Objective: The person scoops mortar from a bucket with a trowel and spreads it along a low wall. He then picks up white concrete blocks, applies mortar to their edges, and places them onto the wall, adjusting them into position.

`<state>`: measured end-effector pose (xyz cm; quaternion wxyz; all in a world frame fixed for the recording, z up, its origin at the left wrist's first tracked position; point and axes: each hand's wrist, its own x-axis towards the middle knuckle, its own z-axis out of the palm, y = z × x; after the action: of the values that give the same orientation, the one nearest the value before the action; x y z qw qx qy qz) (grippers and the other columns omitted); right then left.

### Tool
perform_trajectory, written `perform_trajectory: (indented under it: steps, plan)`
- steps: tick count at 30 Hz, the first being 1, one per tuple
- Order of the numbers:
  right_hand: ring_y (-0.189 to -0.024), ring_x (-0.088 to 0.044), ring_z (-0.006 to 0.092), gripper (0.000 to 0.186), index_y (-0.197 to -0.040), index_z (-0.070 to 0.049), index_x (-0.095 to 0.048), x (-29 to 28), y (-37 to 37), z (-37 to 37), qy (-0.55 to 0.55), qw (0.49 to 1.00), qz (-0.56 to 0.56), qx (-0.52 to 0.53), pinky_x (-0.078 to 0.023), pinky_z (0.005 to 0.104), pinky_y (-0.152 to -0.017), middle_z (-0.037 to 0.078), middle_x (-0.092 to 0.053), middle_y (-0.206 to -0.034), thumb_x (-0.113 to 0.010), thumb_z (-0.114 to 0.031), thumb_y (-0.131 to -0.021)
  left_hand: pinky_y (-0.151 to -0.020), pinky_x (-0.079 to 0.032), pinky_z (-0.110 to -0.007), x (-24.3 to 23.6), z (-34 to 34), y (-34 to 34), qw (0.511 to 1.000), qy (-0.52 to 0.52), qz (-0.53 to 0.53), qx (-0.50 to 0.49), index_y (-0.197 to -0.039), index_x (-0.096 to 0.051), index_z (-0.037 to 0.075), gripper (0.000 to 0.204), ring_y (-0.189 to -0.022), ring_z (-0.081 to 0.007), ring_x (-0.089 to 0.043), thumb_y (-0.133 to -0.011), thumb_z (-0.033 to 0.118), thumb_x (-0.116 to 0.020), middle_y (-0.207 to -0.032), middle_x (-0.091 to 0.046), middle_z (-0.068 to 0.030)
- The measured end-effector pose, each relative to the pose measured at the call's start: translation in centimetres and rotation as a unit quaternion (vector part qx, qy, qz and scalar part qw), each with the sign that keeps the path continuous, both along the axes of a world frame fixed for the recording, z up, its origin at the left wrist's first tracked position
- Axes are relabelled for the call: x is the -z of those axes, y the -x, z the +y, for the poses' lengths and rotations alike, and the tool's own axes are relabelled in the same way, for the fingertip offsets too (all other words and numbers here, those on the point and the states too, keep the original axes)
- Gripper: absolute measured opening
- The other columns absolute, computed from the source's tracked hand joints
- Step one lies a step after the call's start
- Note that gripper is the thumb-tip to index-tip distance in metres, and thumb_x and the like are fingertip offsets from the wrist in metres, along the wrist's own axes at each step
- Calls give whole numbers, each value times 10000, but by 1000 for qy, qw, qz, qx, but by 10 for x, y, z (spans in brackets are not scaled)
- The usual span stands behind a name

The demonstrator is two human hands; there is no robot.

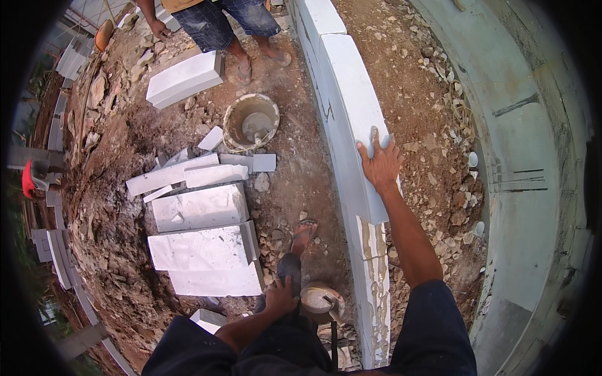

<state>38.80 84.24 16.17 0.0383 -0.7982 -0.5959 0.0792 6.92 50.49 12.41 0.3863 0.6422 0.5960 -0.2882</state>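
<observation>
My right hand (380,164) lies on a white block (354,81) at the top of a low wall, its fingers spread and holding nothing. Just nearer than that block, beads of grey-brown mortar (374,276) run along the bare top of the lower course. My left hand (280,297) rests on my bent leg, fingers stretched over the dark trouser cloth, with nothing visible in it. Beside that leg, close to the wall, stands a small bucket (316,299) with pale mortar and what looks like a tool in it.
White blocks (204,250) and broken pieces lie left on rubbly soil. A larger mortar bucket (251,120) stands beyond them, near a co-worker in checked shorts (213,26). Another person in red (29,180) is far left. A grey concrete wall (517,188) curves along the right.
</observation>
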Motion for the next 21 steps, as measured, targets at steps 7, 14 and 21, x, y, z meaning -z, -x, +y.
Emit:
perform_trajectory:
  steps: [7, 14, 21]
  plan:
    - [-1138, -481, 411, 715, -1514, -242, -377, 5, -4, -3, -19, 999, -28, -27, -348, 536, -953, 319, -397, -1393, -311, -681, -953, -910, -428, -679, 6, -17, 2, 1000, -25, -7, -9, -1501, -260, 75, 910, -1245, -552, -436, -810, 486, -686, -1468, -335, -327]
    - [-1266, -420, 461, 701, -1501, -270, -400, 2, -1, -1, -14, 1000, 14, 1, -317, 565, -1031, 312, -348, -1437, -310, -693, -949, -907, -434, -662, -4, -14, -3, 1000, -24, -1, -20, -1493, -280, 58, 905, -1242, -565, -431, -802, 463, -701, -1448, -349, -339]
    - [-1150, -472, 424, 641, -1496, -247, -410, 4, -3, -1, -27, 1000, -9, -12, -340, 509, -962, 332, -421, -1360, -302, -615, -983, -934, -441, -623, -6, -22, -11, 999, -36, 5, -35, -1492, -275, 41, 900, -1252, -566, -422, -805, 427, -711, -1444, -338, -351]
